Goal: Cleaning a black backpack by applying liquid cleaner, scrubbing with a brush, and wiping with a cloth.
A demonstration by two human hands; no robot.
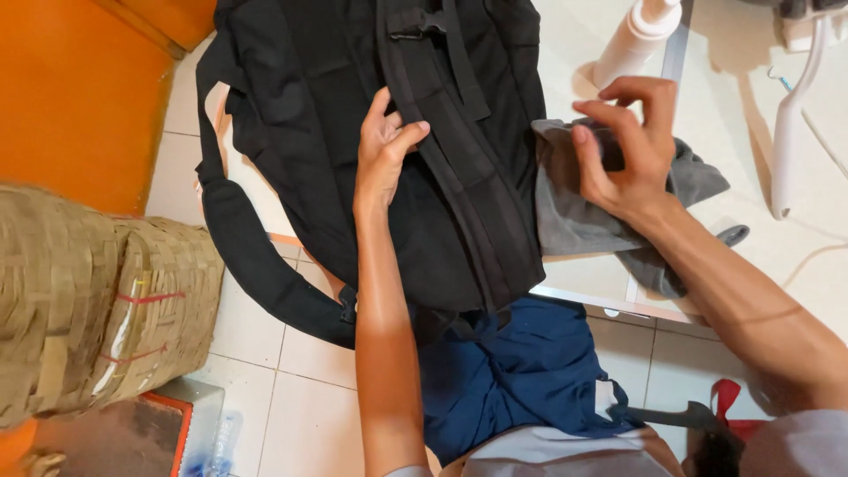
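Observation:
A black backpack [318, 132] lies on a pale table top, straps up, partly hanging over the near edge. My left hand [384, 150] presses on its back panel, thumb hooked against a webbing strap [450, 150]. To the right, a grey cloth [574, 212] sits bunched beside the backpack. My right hand [623, 146] hovers on top of that cloth with fingers curled and pinching at it. One padded shoulder strap [256, 265] loops down off the table on the left.
A woven straw basket [97, 300] stands at the left on the tiled floor. An orange wall [79, 97] is behind it. A white bottle [636, 40] and a white stand [791, 132] sit on the table [777, 265] at the right. My blue shorts [521, 371] show below.

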